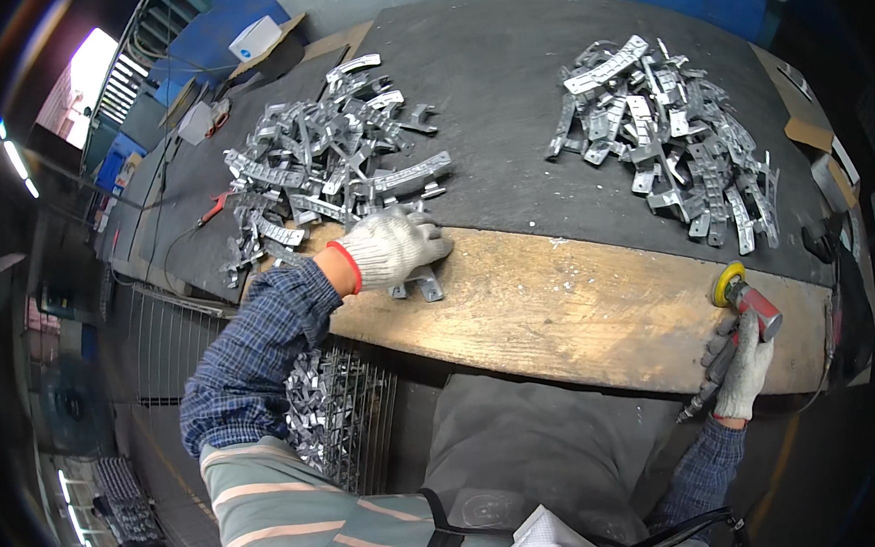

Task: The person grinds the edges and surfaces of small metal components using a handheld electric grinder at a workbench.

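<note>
My left hand (pixel 396 248), in a white knit glove with a red cuff, is closed over a silver metal bracket (pixel 426 286) at the near edge of the left pile. The bracket's end sticks out below the palm, while the fingers hide the rest. Just beyond the glove lies the left pile of silver metal brackets (pixel 325 150). My gloved right hand (pixel 746 367) grips a red hand-held sander (pixel 758 311) with a round yellow pad (pixel 728 283), held over the right part of the wooden board (pixel 559 286). A hose fitting runs down from the tool.
Another heap of brackets (pixel 664 129) lies at the right on the dark table mat (pixel 492 100). Below the table's left side, a wire basket (pixel 341 410) holds many small metal parts. A red-handled tool (pixel 215 208) lies left of the left pile. A white box (pixel 255 39) stands at the back left.
</note>
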Action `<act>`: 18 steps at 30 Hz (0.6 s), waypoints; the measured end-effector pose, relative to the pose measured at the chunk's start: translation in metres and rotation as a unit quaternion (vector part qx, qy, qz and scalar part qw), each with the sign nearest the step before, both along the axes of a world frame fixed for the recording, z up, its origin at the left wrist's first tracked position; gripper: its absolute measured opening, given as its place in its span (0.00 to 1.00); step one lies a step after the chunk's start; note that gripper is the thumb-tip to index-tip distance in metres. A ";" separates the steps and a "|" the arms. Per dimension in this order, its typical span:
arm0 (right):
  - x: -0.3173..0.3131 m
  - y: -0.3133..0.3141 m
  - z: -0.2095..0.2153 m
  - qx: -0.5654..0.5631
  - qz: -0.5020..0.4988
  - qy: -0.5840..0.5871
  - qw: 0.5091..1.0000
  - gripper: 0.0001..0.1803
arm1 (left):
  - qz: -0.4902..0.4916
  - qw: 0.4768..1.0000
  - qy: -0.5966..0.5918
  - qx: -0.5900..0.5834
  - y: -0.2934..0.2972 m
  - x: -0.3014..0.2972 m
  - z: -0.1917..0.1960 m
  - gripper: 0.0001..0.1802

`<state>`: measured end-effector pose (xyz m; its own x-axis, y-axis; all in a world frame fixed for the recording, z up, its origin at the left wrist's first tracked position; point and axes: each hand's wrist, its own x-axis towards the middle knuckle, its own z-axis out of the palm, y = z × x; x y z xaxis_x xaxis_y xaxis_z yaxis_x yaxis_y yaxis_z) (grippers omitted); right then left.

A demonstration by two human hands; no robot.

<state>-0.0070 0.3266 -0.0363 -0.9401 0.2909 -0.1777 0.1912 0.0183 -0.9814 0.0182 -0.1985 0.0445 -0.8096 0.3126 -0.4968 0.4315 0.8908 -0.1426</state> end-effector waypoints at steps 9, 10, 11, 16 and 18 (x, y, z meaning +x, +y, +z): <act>-0.001 0.005 -0.003 -0.015 0.021 0.008 1.000 0.19 | -0.207 0.973 0.026 -0.096 -0.001 -0.015 0.023 0.08; 0.000 0.005 -0.002 -0.012 0.012 0.010 1.000 0.19 | -0.214 0.969 0.038 -0.114 0.003 -0.018 0.031 0.09; 0.001 0.003 0.000 -0.008 0.002 0.012 1.000 0.19 | -0.220 0.965 0.051 -0.132 0.005 -0.020 0.036 0.09; 0.003 0.010 -0.002 -0.038 0.024 0.024 0.999 0.17 | -0.094 0.985 0.136 0.046 0.037 -0.014 0.049 0.27; 0.005 0.008 0.003 -0.034 0.037 0.026 0.998 0.19 | 0.002 0.962 0.093 0.258 0.062 -0.005 0.035 0.31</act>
